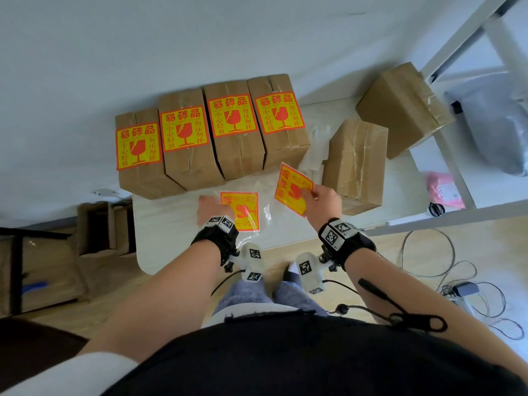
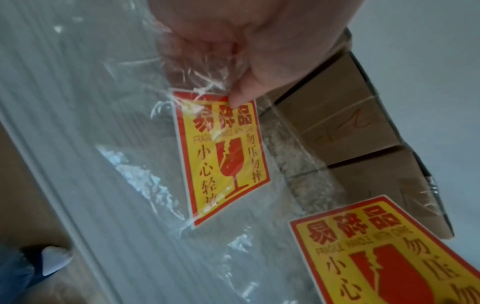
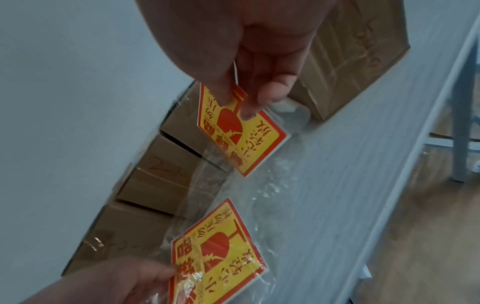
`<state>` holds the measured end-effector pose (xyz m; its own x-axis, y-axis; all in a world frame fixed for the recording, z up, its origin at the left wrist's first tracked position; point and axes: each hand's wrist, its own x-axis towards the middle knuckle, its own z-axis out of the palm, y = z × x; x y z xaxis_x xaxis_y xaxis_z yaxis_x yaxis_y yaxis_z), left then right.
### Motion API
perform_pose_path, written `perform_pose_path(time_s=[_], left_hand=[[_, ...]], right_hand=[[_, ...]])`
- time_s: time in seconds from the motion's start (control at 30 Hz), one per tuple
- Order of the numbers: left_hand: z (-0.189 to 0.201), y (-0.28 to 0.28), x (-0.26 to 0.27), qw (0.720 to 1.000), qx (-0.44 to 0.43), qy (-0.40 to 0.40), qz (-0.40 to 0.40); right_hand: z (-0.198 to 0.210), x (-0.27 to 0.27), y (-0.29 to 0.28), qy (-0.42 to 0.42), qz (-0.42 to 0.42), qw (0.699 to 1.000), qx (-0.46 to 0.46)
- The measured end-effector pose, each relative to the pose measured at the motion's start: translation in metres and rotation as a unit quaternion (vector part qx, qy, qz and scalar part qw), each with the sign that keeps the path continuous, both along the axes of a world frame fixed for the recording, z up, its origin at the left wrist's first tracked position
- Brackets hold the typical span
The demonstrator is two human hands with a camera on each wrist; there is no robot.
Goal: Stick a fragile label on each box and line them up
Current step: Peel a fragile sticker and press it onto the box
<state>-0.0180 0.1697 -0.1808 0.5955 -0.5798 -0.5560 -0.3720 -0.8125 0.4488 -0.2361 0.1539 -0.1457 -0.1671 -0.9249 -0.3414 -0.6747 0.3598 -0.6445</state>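
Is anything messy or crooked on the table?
Yes. Four labelled boxes stand neatly in a row, but two unlabelled boxes sit apart at odd angles on the right. Crumpled clear plastic lies between the row and the nearer one.

Four labelled boxes (image 1: 211, 135) stand side by side along the tabletop's (image 1: 171, 224) far edge. Two unlabelled boxes (image 1: 355, 164) sit toward the right edge. A label bag (image 1: 243, 212) lies near the front edge.

yellow-and-red label (image 1: 293, 192), brown boxes (image 1: 234, 132)
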Motion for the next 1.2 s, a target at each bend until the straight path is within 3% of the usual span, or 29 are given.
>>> perform_pose_path(time_s=[0.2, 0.33, 0.4, 0.47, 0.57, 0.63, 0.87, 0.97, 1.07, 1.13, 1.2], left_hand=[[0.042, -0.017, -0.025, 0.996, 0.001, -0.065, 0.059], [0.066, -0.031, -0.047, 0.997, 0.021, -0.07, -0.004], [0.074, -0.04, -0.058, 0.996, -0.021, -0.016, -0.085], [0.084, -0.048, -0.071, 0.983, -0.106, 0.088, -0.125], [0.102, -0.052, -0.092, 0.945, -0.184, 0.26, -0.071], [0.108, -0.054, -0.102, 0.935, -0.213, 0.273, -0.077], [0.125, -0.062, -0.125, 0.922, -0.241, 0.286, -0.103], [0.135, -0.066, -0.138, 0.913, -0.244, 0.301, -0.129], [0.143, -0.071, -0.152, 0.906, -0.238, 0.313, -0.159], [0.147, -0.073, -0.159, 0.898, -0.223, 0.337, -0.173], [0.15, -0.074, -0.165, 0.889, -0.214, 0.363, -0.18]], right_hand=[[0.027, -0.003, -0.01, -0.02, -0.011, 0.998, -0.061], [0.04, -0.01, -0.014, -0.05, -0.037, 0.992, -0.107], [0.045, -0.015, -0.018, -0.092, -0.063, 0.986, -0.122], [0.052, -0.02, -0.023, -0.137, -0.09, 0.978, -0.13], [0.065, -0.03, -0.026, -0.196, -0.133, 0.962, -0.134], [0.069, -0.038, -0.026, -0.204, -0.155, 0.957, -0.138], [0.077, -0.067, -0.025, -0.15, -0.19, 0.961, -0.133], [0.09, -0.076, -0.02, -0.018, -0.162, 0.971, -0.176], [0.095, -0.079, -0.022, 0.109, -0.098, 0.956, -0.252], [0.095, -0.079, -0.028, 0.093, -0.051, 0.952, -0.287], [0.096, -0.078, -0.032, 0.017, -0.02, 0.957, -0.288]])
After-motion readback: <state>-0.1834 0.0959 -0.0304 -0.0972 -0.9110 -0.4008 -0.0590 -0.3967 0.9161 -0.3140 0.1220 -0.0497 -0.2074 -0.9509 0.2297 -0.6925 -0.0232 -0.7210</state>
